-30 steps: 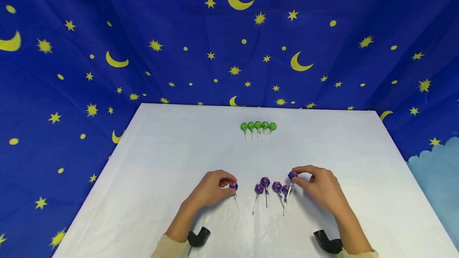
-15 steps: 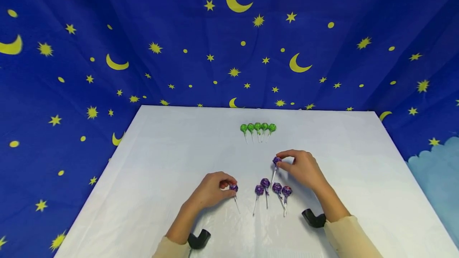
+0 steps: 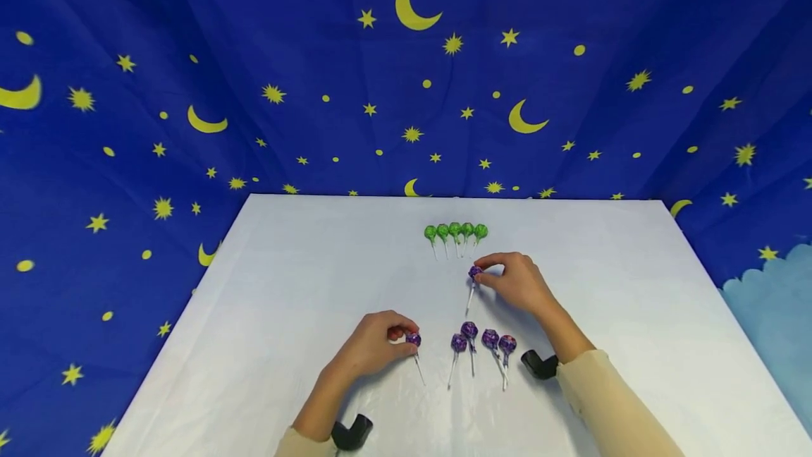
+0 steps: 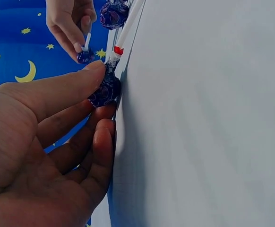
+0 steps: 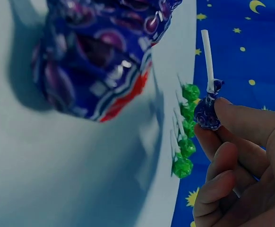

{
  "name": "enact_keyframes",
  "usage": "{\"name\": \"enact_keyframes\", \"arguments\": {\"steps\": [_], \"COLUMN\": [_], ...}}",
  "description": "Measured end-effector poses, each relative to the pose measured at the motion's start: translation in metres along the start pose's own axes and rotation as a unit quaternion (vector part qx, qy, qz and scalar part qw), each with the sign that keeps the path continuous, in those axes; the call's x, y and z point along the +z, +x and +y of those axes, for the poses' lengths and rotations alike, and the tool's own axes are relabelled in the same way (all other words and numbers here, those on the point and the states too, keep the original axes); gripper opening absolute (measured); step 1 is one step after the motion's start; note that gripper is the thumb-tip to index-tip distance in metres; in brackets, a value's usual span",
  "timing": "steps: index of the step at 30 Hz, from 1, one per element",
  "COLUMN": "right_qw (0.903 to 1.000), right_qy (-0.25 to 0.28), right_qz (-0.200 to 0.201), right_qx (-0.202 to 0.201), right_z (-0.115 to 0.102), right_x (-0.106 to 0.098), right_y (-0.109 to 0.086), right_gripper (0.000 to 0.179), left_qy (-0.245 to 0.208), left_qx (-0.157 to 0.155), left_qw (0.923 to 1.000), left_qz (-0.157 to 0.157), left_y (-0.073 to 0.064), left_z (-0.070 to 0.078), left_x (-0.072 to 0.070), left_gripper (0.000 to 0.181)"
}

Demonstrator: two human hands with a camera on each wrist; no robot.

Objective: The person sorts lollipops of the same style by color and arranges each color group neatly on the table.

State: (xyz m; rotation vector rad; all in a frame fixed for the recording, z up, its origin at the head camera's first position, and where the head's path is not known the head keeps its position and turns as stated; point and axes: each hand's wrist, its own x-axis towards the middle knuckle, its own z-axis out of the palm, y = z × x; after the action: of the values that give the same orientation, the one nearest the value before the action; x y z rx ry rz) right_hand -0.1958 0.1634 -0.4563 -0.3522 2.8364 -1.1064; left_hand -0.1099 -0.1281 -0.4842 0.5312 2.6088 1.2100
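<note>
Between thumb and fingers, my left hand [image 3: 376, 345] pinches the head of a purple-wrapped lollipop [image 4: 105, 90] low at the table, its white stick pointing toward me. My right hand [image 3: 519, 283] pinches another purple lollipop [image 5: 207, 112] by the head, farther back, in front of the green row; its stick hangs toward me. Several purple lollipops lie between and in front of the hands: one pair on the left [image 3: 459, 343], and another pair on the right [image 3: 490, 338] with sticks crossing. One purple wrapper [image 5: 95, 61] looms large in the right wrist view.
Several green lollipops [image 3: 454, 229] lie side by side near the table's far edge, sticks toward me. A white cover lies over the table [image 3: 304, 259]. Behind it hangs a blue cloth [image 3: 342, 62] with yellow moons and stars. Black curved pieces [image 3: 352, 433] sit at both wrists.
My right hand has lifted its purple lollipop away from the right pair and carried it left and back toward the green row. My left hand keeps its pinch in nearly the same place.
</note>
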Motion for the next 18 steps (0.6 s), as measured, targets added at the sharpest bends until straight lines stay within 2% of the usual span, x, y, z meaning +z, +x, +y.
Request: {"name": "enact_keyframes", "arguments": {"steps": [8,18], "right_qw": [0.9999,0.9992], "right_qy": [-0.008,-0.032], "right_qz": [-0.005,-0.024], "right_qx": [-0.004,-0.006], "right_z": [-0.001,0.002], "right_x": [0.010,0.011], "right_y": [0.019,0.036], "right_gripper": [0.027,0.025], "left_qy": [-0.003,-0.011], "left_qx": [-0.002,-0.008], "left_qw": [1.0000,0.9999], "left_qz": [0.006,0.006], "left_y": [-0.001,-0.003], "left_z": [0.000,0.001], "left_x": [0.000,0.000], "left_gripper": [0.023,0.022]}}
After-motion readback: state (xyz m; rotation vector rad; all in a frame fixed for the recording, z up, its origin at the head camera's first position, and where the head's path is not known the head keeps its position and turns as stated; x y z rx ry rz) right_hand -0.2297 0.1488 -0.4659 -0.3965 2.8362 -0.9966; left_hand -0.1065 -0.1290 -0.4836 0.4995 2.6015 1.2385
